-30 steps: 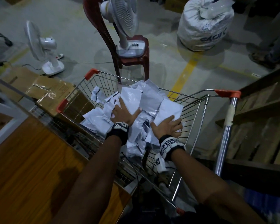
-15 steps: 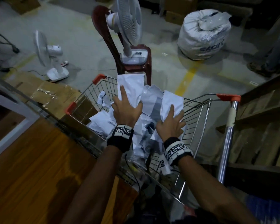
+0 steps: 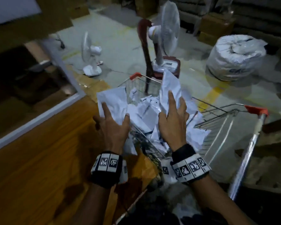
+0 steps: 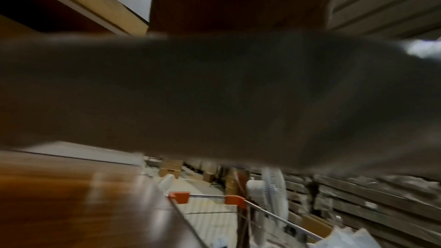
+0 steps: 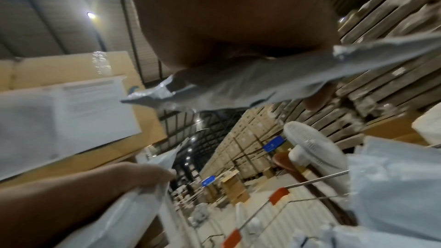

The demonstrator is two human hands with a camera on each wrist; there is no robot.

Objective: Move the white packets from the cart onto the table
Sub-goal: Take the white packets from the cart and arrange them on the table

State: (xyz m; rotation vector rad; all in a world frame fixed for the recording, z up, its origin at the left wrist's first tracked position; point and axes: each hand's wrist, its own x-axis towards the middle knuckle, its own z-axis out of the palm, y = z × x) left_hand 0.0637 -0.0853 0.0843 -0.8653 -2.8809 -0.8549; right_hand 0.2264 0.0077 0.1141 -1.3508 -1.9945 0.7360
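Head view: each grip is clamped on a white packet — left hand point(image 3: 111, 125) over the tabletop point(image 3: 39, 159) edge, right hand point(image 3: 172, 122) above the cart point(image 3: 217, 114). Thin, floppy, likely slippery plastic — pinch mid-body; more packets point(image 3: 146, 114) lie below.

Bare forearms, no sleeves. Left hand point(image 3: 111, 125): black wristband point(image 3: 106, 169) with row of white square tags printed with black pixel patterns. Right hand point(image 3: 173, 123): matching black band point(image 3: 189, 166), longer row of same coded tags.
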